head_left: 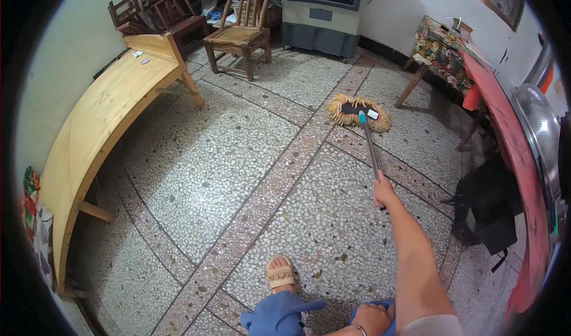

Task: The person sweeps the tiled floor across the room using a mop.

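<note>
My right hand (385,192) is closed around the dark handle of a flat dust mop (352,111), near the handle's end. The mop head lies on the speckled terrazzo floor ahead, with a tan yarn fringe, a black centre, a teal joint and a white label. My left hand (374,319), with a bracelet at its wrist, rests on the blue cloth over my right leg at the bottom edge; its fingers are partly hidden. A beige sandal (280,275) is on my left foot.
A long wooden bench (89,122) curves along the left wall. Ahead stand a wooden chair (238,37) and a grey air cooler (320,37). On the right are a table with a floral cloth (439,53), a red-topped table (531,171) and a black object (486,202) beneath.
</note>
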The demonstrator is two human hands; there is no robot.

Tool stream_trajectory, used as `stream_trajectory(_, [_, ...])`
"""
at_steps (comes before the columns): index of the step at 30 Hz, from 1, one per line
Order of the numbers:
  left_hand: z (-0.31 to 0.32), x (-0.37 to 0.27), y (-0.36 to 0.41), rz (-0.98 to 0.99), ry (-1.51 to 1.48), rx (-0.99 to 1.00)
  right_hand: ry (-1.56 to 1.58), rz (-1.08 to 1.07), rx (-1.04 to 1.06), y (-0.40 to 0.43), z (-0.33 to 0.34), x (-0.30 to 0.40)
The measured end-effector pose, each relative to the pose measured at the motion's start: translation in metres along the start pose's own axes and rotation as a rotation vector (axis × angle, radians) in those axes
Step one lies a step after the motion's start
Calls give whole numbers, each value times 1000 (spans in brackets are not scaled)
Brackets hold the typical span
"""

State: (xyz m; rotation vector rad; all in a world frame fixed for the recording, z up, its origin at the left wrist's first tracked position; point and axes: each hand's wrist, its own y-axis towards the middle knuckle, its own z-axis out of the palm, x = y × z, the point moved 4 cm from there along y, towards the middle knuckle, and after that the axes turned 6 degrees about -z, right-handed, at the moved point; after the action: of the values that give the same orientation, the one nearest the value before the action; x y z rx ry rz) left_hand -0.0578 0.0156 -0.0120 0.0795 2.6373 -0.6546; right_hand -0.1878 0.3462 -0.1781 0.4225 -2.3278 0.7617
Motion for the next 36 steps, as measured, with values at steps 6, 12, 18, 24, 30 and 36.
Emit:
stream_trajectory(6, [15,17,-3,29,-163,-134,151,-25,-25,-3,62,35])
stream_trajectory(12, [0,31,-3,-27,-160,-172,-102,-159,101,-126,14,-29])
stream_trajectory(18, [-7,39,-4,-38,-81,-39,-214,-99,350,-267,-26,-24])
stream_trajectory(24, [53,26,0,-150,150,6,-11,-48,485,-333,-16,-16])
stream_trajectory(30, [218,-10,-26,-128,245,598,-5,-72,428,-334,13,-30])
stream_trajectory(36, [348,13,-29,-125,100,626,156,-105,455,-314,35,-4])
